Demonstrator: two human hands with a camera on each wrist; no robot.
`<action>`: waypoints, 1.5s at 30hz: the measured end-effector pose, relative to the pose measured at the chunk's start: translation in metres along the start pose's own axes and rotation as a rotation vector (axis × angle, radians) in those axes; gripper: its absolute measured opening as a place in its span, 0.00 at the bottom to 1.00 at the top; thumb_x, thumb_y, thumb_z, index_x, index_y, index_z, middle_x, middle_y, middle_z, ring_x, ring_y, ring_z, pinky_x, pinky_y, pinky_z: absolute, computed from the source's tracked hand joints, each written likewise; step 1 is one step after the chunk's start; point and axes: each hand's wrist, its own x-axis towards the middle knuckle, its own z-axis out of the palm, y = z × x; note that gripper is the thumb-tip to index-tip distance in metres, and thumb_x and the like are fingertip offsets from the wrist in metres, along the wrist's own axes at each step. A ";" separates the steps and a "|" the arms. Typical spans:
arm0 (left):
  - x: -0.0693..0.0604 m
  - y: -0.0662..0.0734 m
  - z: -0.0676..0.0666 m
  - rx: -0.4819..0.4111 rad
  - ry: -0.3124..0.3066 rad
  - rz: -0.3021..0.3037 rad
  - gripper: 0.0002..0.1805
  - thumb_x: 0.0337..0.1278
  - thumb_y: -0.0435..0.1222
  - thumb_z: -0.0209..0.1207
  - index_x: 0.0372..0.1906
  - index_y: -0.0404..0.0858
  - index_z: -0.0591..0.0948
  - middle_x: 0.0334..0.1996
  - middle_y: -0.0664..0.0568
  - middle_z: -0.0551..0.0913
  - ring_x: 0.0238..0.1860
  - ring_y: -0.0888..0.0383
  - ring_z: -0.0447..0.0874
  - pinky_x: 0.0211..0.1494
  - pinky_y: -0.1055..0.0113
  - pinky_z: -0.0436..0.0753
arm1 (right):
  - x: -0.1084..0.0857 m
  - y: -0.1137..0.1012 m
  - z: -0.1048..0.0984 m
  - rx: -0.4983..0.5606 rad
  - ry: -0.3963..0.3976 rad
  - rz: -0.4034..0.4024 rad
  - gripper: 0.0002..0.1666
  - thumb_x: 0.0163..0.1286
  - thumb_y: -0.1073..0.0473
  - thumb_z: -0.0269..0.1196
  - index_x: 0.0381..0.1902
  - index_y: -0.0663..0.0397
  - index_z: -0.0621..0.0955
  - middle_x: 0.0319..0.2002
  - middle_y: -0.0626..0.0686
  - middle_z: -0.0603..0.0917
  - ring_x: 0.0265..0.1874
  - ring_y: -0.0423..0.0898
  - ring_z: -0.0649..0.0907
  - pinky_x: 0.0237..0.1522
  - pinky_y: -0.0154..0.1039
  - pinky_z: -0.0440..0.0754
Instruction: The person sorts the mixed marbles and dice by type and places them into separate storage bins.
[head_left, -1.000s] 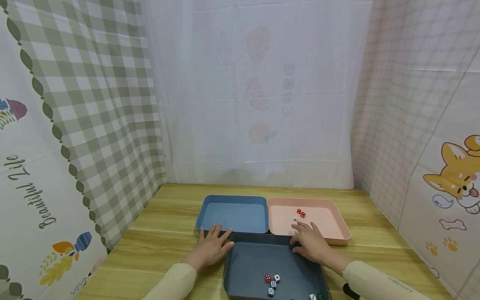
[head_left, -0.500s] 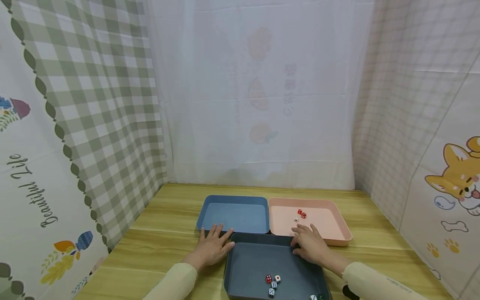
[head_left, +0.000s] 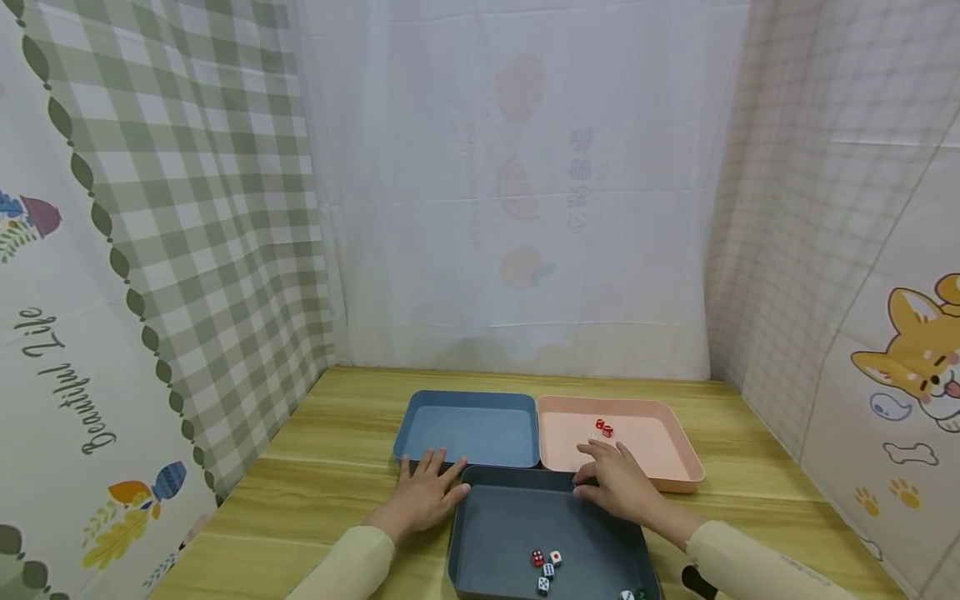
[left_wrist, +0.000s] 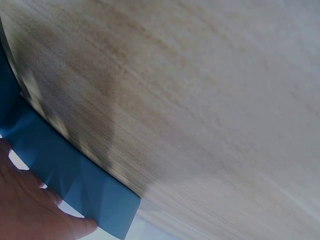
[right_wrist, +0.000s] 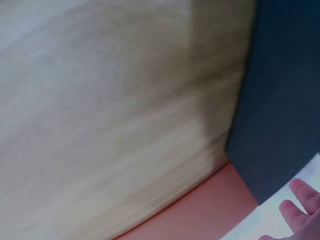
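Note:
The left hand (head_left: 423, 497) lies with spread fingers at the near edge of the blue tray (head_left: 476, 429), its thumb touching the left rim of the dark grey tray (head_left: 517, 517). Over the seam between the grey tray and the pink tray (head_left: 652, 442) is the right hand (head_left: 617, 483), fingers loosely bent, with no object visible in it. Two red dice (head_left: 607, 431) lie in the pink tray beyond its fingertips, beside a white die partly hidden by them. Several red and white dice (head_left: 548, 570) sit in the near part of the grey tray.
More dice (head_left: 627, 595), one white and one dark green, are at the grey tray's near right, cut off by the frame. The trays stand on a wooden table (head_left: 315, 467). Cloth hangs at the left, back and right.
The right hand has shifted slightly left and forward, and its fingers now partly cover the white die in the pink tray. The left hand has stayed in place.

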 end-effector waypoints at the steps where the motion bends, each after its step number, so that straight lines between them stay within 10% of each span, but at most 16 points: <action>1: 0.000 0.000 0.000 0.000 0.001 0.000 0.34 0.75 0.60 0.38 0.77 0.50 0.63 0.76 0.38 0.56 0.76 0.36 0.49 0.69 0.28 0.42 | 0.002 -0.001 0.000 0.004 0.006 -0.001 0.04 0.56 0.56 0.76 0.29 0.47 0.90 0.58 0.63 0.80 0.65 0.66 0.72 0.63 0.74 0.55; 36: -0.002 -0.002 -0.002 0.012 -0.021 -0.011 0.33 0.76 0.60 0.38 0.77 0.50 0.63 0.76 0.38 0.55 0.76 0.36 0.50 0.68 0.28 0.44 | 0.108 -0.021 0.009 0.091 0.089 0.180 0.05 0.64 0.55 0.71 0.37 0.46 0.89 0.50 0.55 0.86 0.65 0.61 0.72 0.62 0.74 0.58; 45: 0.001 -0.001 0.000 0.026 -0.013 -0.008 0.34 0.75 0.60 0.38 0.77 0.50 0.63 0.76 0.39 0.55 0.76 0.37 0.50 0.69 0.28 0.44 | 0.122 -0.037 0.020 0.057 0.065 0.246 0.08 0.65 0.52 0.70 0.39 0.45 0.91 0.61 0.61 0.79 0.67 0.60 0.70 0.62 0.71 0.61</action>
